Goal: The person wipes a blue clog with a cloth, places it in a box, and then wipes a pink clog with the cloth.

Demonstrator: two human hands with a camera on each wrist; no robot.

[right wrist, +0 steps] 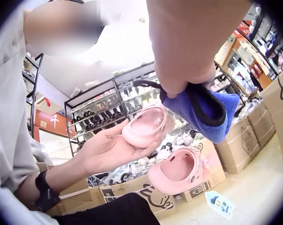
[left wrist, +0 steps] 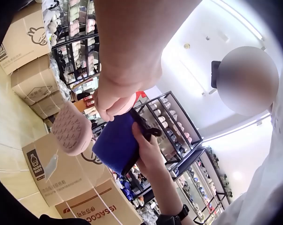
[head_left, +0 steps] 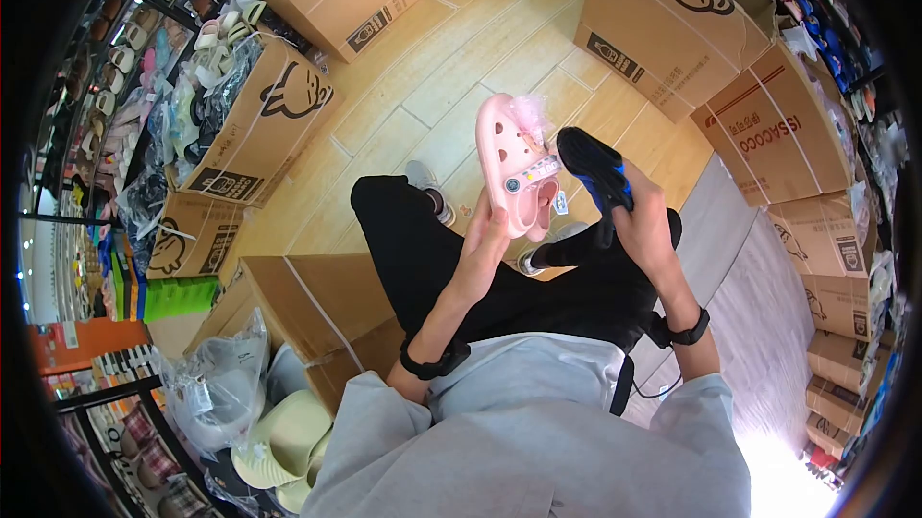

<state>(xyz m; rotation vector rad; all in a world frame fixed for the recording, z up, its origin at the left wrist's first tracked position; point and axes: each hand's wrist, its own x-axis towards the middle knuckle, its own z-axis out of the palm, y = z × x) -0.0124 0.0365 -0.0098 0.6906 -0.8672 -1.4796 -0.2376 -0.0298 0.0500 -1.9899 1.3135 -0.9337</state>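
Note:
My left hand (head_left: 485,241) holds a pink clog (head_left: 499,148) by its heel end, its holed upper facing up. A second pink clog (right wrist: 176,174) hangs beside it in the right wrist view, with a paper tag (right wrist: 219,204) below. My right hand (head_left: 645,225) grips a black and blue padded item (head_left: 588,163), just right of the clogs and apart from them. Its fuzzy blue side (left wrist: 114,143) shows in the left wrist view, where a clog's patterned sole (left wrist: 72,129) is also visible. A pink clear-wrapped decoration (head_left: 529,117) sits on the clog's upper.
Large cartons (head_left: 663,28) stand around the tiled floor (head_left: 413,139). An opened carton (head_left: 322,302) is close to my left, beside pale green footwear (head_left: 283,441) and a plastic-wrapped item (head_left: 221,388). Shoe racks (left wrist: 169,119) line the walls.

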